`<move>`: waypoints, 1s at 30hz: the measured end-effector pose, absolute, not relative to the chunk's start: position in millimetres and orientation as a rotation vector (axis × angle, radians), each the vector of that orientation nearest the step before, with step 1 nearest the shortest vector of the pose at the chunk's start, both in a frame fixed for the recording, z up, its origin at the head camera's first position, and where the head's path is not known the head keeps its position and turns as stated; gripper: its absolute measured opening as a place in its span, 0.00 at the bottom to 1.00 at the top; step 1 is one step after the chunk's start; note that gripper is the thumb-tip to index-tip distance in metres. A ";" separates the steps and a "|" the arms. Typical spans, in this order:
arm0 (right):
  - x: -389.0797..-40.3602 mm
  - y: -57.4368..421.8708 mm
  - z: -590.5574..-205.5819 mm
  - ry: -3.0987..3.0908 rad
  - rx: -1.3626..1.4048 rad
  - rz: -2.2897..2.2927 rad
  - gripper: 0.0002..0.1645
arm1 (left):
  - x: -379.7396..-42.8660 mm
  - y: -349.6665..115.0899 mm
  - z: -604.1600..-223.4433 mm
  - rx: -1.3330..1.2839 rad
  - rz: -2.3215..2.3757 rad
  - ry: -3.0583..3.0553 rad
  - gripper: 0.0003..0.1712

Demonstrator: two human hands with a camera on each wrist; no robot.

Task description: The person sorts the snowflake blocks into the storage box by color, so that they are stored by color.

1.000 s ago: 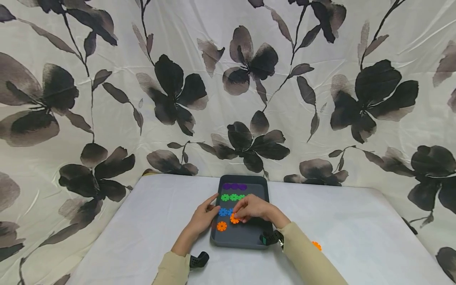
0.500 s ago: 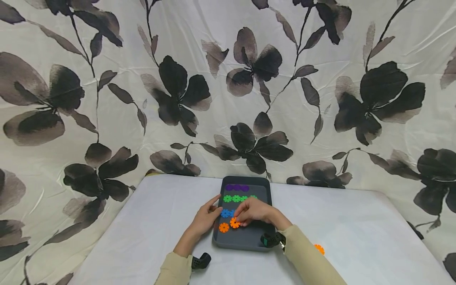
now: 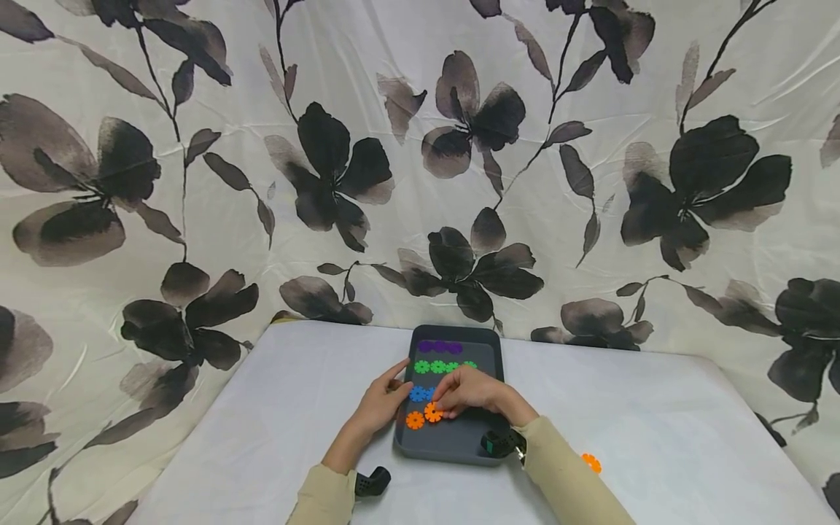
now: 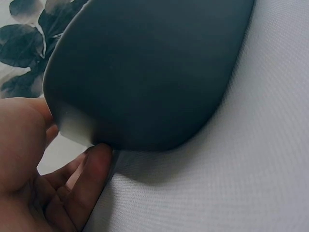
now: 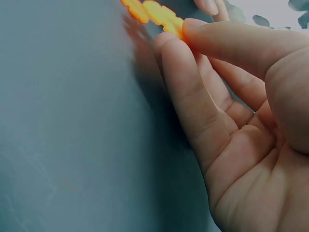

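Observation:
My right hand pinches an orange flower-shaped disc between thumb and fingertips, low over the dark grey tray. Just left of it in the tray lies another orange disc. In the right wrist view the held orange disc sits at the fingertips, close beside the other one. My left hand grips the tray's left edge, thumb at the rim. The left wrist view shows the fingers against the tray's outer side. Blue discs, partly hidden by my right hand, form a row behind the orange ones.
Further back in the tray are a row of green discs and a row of purple discs. One loose orange disc lies on the white tablecloth beside my right sleeve. A floral curtain hangs behind the table.
My right hand has brought its orange disc down from over the blue row toward the front, nearer the orange disc in the tray. The left hand keeps its grip; the view has shifted slightly.

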State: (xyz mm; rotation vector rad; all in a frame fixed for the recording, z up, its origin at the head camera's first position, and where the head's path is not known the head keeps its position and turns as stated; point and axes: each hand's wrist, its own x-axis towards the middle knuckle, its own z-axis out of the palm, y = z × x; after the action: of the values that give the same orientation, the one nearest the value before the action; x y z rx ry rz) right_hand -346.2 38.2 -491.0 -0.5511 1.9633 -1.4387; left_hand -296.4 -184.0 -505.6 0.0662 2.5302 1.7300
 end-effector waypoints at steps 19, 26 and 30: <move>-340.5 36.7 -494.5 1.966 -0.526 -1.395 0.05 | -297.1 -186.2 -508.6 0.051 1.742 2.520 0.29; -341.2 38.0 -496.1 1.987 -0.490 -1.390 0.05 | -298.6 -185.4 -509.4 0.051 1.731 2.528 0.29; -341.9 38.5 -497.5 1.993 -0.481 -1.391 0.05 | -299.2 -185.5 -510.2 0.053 1.719 2.531 0.29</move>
State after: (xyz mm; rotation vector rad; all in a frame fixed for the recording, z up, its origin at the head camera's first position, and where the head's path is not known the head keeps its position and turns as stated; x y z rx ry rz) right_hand -341.9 38.5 -497.5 -0.4807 1.9925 -1.3906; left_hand -299.2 -185.5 -510.2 0.0532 2.5306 1.7191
